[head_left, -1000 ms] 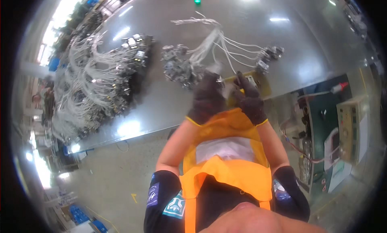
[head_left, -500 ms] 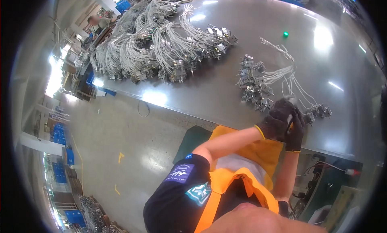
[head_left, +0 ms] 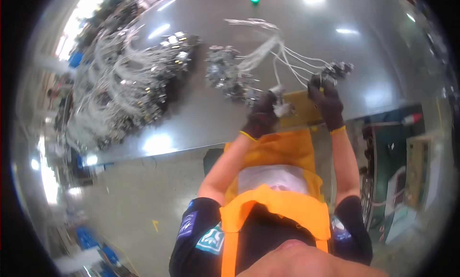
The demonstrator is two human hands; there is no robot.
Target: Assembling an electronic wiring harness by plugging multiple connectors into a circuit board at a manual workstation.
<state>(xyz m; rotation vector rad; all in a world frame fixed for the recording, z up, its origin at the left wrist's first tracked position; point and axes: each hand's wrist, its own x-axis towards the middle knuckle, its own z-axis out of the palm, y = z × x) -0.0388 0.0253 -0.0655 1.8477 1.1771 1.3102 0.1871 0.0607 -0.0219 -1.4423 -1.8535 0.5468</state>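
Observation:
My left hand point(head_left: 263, 115), in a dark glove with a yellow cuff, is closed on a small metal part with a white wire point(head_left: 283, 106) near the table's front edge. To its right, my right hand point(head_left: 327, 102), gloved alike, has its fingers bent onto the lower left of a small group of wired metal parts point(head_left: 339, 71); blur softens the fingertips. White wires point(head_left: 261, 54) run from this group to a larger cluster of metal parts point(head_left: 225, 76), just left of and beyond my left hand. Their far ends lie bundled together.
A big heap of wired metal parts point(head_left: 129, 80) covers the left of the grey metal table point(head_left: 383, 61). A green light spot point(head_left: 254, 0) shows at the far side. Below the table's right front edge stands a green surface with a beige box point(head_left: 417, 157).
My hands were together by the small right-hand group. Now they are apart, the left one further left with a metal part, the right one at the group. The whole view has also shifted.

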